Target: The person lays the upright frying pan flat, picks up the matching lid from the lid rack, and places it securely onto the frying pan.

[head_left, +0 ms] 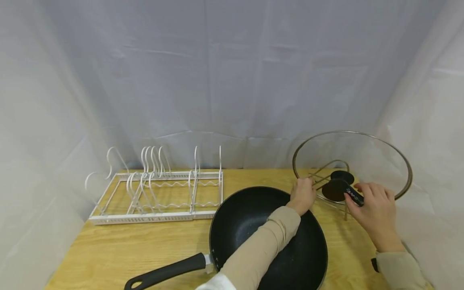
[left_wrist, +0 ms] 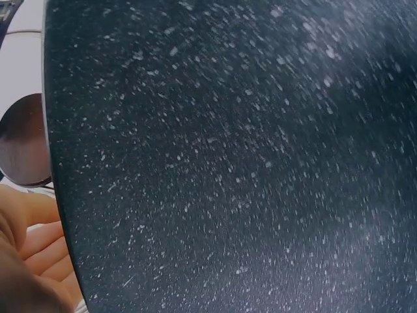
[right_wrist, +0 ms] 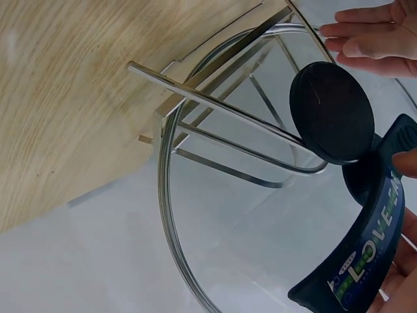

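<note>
A large glass lid with a metal rim [head_left: 409, 173] stands tilted in a gold-coloured wire stand [right_wrist: 234, 117] on the table. My right hand [head_left: 377, 209] grips its black curved handle [right_wrist: 368, 241], which carries printed lettering. A round dark disc [right_wrist: 332, 112] sits beside the handle. My left hand [head_left: 303, 195] is at the stand's left side; its fingers [right_wrist: 365, 30] look straight in the right wrist view, with the tips right at the wire frame. Under my left forearm lies a black wok [head_left: 246, 213], whose speckled inner surface [left_wrist: 215, 156] fills most of the left wrist view.
A white wire rack [head_left: 156, 217] with upright loops and wavy bars stands at the back left of the wooden table [head_left: 145, 245]. The wok's long black handle [head_left: 170, 270] points toward the front left. Pale sheeting [head_left: 235, 80] hangs behind and at both sides.
</note>
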{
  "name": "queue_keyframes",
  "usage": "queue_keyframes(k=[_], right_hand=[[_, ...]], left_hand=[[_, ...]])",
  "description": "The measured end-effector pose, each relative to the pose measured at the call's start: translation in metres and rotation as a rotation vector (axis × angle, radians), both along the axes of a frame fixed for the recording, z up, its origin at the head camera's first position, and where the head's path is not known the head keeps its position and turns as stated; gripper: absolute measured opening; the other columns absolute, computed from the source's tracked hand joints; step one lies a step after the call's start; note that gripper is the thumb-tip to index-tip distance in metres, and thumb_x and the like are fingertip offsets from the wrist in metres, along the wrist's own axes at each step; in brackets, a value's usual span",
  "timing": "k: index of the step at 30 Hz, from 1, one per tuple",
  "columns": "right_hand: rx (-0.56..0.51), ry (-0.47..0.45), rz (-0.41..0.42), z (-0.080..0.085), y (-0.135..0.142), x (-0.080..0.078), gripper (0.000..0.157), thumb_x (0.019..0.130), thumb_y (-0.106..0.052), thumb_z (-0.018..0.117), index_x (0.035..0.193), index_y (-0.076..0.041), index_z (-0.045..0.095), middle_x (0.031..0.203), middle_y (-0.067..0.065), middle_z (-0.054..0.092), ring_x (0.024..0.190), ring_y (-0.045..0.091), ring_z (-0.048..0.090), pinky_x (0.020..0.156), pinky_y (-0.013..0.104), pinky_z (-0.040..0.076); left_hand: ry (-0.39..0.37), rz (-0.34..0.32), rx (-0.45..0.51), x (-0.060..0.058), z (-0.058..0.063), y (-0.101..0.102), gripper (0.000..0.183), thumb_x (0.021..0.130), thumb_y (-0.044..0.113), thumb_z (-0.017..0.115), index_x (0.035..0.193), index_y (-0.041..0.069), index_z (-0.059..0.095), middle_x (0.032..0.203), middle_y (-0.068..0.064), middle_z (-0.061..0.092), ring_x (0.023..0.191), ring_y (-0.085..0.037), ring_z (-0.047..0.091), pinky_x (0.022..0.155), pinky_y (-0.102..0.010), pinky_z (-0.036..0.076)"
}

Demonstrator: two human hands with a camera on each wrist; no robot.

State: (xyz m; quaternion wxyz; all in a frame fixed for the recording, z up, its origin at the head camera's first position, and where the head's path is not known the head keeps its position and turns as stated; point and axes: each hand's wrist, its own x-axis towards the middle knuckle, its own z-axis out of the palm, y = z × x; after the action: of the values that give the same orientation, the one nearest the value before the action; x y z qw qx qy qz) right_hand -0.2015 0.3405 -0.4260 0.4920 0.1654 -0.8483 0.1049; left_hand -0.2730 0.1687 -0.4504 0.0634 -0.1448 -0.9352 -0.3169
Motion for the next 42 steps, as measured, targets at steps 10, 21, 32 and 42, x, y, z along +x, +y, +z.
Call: queue_keyframes(k=[10, 21, 32, 42], right_hand=[[0.001, 0.012, -0.014, -0.008, -0.001, -0.004, 0.051, 0.087, -0.047, 0.051, 0.087, 0.003, 0.063, 0.077, 0.022, 0.064, 0.068, 0.041, 0.058, 0.060, 0.054, 0.037], [0.049, -0.058, -0.083, -0.011, 0.000, 0.000, 0.047, 0.085, -0.044, 0.047, 0.086, 0.001, 0.061, 0.059, 0.016, 0.061, 0.036, 0.035, 0.044, 0.033, 0.047, 0.031], [0.064, 0.047, -0.037, -0.018, 0.004, -0.003, 0.046, 0.089, -0.040, 0.051, 0.083, 0.004, 0.063, 0.059, 0.017, 0.060, 0.035, 0.030, 0.048, 0.031, 0.045, 0.034], [0.063, 0.114, -0.017, -0.021, 0.007, -0.005, 0.043, 0.088, -0.038, 0.057, 0.082, 0.004, 0.065, 0.060, 0.017, 0.062, 0.036, 0.029, 0.049, 0.032, 0.044, 0.036]], left_hand=[[-0.009, 0.016, -0.017, -0.007, -0.005, 0.008, 0.007, 0.085, 0.012, 0.065, 0.085, 0.018, 0.070, 0.084, 0.003, 0.067, 0.070, -0.012, 0.062, 0.051, -0.022, 0.044], [0.019, 0.038, -0.101, -0.004, -0.009, 0.017, 0.013, 0.087, 0.015, 0.064, 0.083, 0.024, 0.072, 0.085, 0.006, 0.068, 0.074, -0.014, 0.064, 0.054, -0.024, 0.047], [0.004, 0.010, -0.151, -0.006, -0.010, 0.021, 0.015, 0.092, 0.018, 0.061, 0.093, 0.026, 0.074, 0.088, 0.005, 0.068, 0.077, -0.015, 0.065, 0.055, -0.026, 0.049], [-0.042, -0.002, -0.152, -0.006, -0.009, 0.023, 0.016, 0.092, 0.017, 0.060, 0.091, 0.026, 0.073, 0.089, 0.004, 0.068, 0.080, -0.015, 0.065, 0.055, -0.027, 0.049]])
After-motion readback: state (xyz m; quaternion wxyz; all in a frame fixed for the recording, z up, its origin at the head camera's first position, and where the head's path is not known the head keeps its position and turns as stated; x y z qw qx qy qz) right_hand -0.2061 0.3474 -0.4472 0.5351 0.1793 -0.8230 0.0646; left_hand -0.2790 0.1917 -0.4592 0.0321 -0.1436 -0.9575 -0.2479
